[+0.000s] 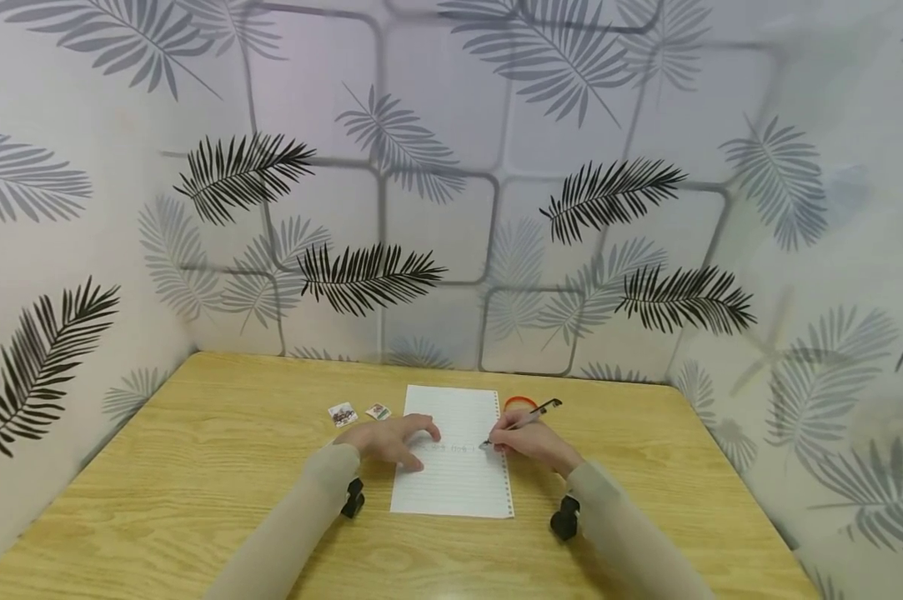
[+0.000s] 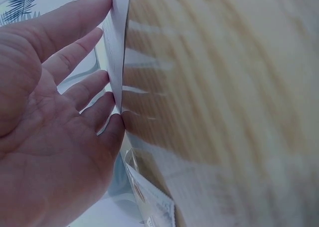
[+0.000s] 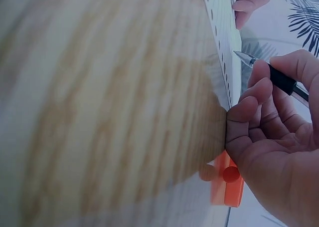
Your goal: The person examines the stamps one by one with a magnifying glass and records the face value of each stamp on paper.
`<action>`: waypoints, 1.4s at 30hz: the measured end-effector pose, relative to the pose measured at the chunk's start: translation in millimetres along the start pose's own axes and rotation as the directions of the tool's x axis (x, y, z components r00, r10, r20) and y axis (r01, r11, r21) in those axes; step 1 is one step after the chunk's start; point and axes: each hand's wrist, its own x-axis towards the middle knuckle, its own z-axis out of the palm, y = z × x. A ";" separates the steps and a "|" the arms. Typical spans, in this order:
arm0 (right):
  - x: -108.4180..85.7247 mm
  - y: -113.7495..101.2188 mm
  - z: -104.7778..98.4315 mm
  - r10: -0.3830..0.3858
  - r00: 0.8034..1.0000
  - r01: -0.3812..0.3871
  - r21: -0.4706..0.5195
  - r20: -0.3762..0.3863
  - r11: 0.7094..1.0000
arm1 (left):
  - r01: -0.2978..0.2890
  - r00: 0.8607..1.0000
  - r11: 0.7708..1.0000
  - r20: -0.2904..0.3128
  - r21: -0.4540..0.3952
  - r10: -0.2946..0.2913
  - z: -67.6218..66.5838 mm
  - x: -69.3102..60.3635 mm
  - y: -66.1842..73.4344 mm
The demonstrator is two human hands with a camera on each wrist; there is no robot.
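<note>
A lined sheet of paper (image 1: 451, 487) with holes along its right edge lies on the table, with faint handwriting across its middle. My left hand (image 1: 387, 437) rests on the sheet's left side, fingers spread and touching it; in the left wrist view the left hand (image 2: 60, 117) holds nothing. On the right, my right hand (image 1: 534, 442) pinches a pen (image 1: 529, 417), its tip at the end of the written line. The right wrist view shows the pen (image 3: 283, 79) has a black grip, held between thumb and fingers of the right hand (image 3: 279, 137).
Two small stamp-like pictures, one (image 1: 343, 414) and another (image 1: 378, 412), lie left of the sheet. An orange, curved-rimmed object (image 1: 521, 401) sits behind my right hand, partly hidden. The wooden table (image 1: 196, 467) meets a leaf-patterned wall (image 1: 436, 208).
</note>
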 end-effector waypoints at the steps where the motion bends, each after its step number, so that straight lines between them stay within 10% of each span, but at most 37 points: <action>1: 0.1 0.1 0.2 -0.003 1.000 0.003 -0.006 -0.001 1.000 | 0.001 1.000 1.000 -0.002 -0.001 -0.001 0.1 0.3 -0.3; 42: -3.6 2.6 -8.5 -0.018 0.998 0.015 0.048 0.062 0.999 | -0.023 1.000 1.000 0.011 0.002 0.023 0.9 0.9 -3.1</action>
